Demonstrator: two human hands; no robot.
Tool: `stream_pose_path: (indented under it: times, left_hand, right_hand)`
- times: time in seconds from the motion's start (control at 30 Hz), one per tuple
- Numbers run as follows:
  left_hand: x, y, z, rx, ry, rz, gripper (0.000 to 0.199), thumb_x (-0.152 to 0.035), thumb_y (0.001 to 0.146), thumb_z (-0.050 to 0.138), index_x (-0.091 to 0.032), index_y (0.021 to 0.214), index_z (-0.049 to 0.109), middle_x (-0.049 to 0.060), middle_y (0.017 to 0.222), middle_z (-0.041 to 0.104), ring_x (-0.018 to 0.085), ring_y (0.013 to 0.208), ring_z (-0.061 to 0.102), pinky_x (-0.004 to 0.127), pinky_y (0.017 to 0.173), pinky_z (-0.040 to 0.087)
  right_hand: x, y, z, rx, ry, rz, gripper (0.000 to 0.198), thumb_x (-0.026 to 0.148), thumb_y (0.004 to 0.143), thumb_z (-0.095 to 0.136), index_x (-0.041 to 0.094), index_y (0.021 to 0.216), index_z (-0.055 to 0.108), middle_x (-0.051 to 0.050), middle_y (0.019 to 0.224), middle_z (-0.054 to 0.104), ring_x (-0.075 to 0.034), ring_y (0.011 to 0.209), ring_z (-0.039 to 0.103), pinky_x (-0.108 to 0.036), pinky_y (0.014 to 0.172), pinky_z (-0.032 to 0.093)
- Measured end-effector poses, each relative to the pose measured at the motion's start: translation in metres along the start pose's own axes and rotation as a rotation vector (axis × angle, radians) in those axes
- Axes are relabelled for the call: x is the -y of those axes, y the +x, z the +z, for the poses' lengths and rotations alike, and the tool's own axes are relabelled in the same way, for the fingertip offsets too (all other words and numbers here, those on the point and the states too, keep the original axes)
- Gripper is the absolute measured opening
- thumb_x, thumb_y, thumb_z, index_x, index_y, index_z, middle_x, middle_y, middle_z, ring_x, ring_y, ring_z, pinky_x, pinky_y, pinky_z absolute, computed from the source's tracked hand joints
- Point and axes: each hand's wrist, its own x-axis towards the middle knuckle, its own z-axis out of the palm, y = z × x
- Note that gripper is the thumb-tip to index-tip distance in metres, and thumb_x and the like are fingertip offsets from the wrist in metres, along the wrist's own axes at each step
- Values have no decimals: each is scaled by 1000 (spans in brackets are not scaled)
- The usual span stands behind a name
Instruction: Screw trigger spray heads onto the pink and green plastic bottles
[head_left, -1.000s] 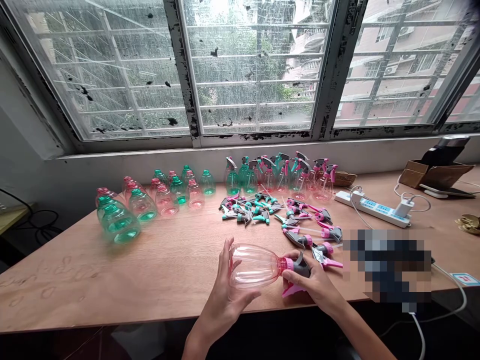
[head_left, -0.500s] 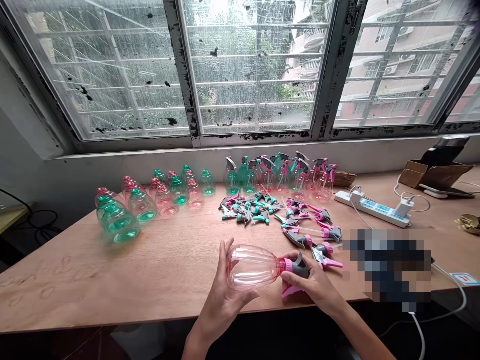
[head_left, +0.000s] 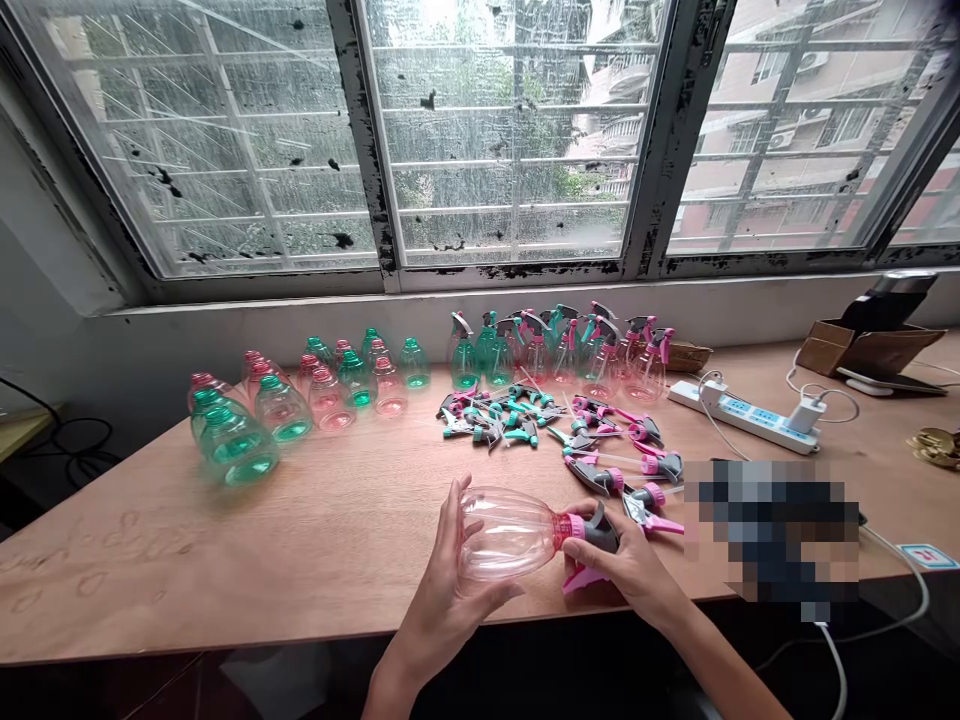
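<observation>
A clear pink spray bottle (head_left: pixel 510 538) lies sideways in the air above the near table edge, its neck pointing right. My left hand (head_left: pixel 448 590) cups the bottle's base, with fingers behind it and the thumb below. At the neck, my right hand (head_left: pixel 634 570) grips the grey and pink trigger head (head_left: pixel 598 532) by its pink collar, thumb in front. The pink lever hangs under that hand. Just beyond lie several loose trigger sprayers (head_left: pixel 592 475) in grey, pink and teal, some with clear tubes showing.
Open green and pink bottles (head_left: pixel 289 410) stand at the left of the wooden table (head_left: pixel 300 550). Bottles with trigger heads (head_left: pixel 536 355) line the window wall. To the right are a white power strip (head_left: pixel 750 415) with cables, a cardboard holder (head_left: pixel 847 350) and a blurred-out dark object (head_left: pixel 772 530).
My left fingers have shifted slightly around the bottle's base, and a fingertip now shows through the clear plastic. My right hand stays on the trigger head.
</observation>
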Motion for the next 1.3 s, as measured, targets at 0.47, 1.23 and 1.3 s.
stream_pose_path:
  times: [0.47,1.23,1.3]
  left_hand:
    - [-3,1,-3,19,-61,-72,101,-43,94,80,-44,171,14,9,181,14,38,155,41,52,124,42]
    - [0,1,-3,32,-61,-80,107,-42,93,81,-45,172,8,8,182,12,38,156,40,55,127,36]
    - [1,2,-3,33,-80,-87,105,-42,93,82,-43,172,13,8,182,13,39,156,40,54,127,37]
  right_hand:
    - [-2,0,-2,4,-12,2,45,48,81,93,19,104,67,0,71,78,-19,63,74,-27,63,57]
    - [1,-1,0,17,9,21,48,50,79,93,19,104,66,-2,69,78,-22,61,75,-31,60,59]
    - [1,-1,0,2,7,29,49,51,78,94,19,104,66,-2,69,78,-22,61,75,-32,60,59]
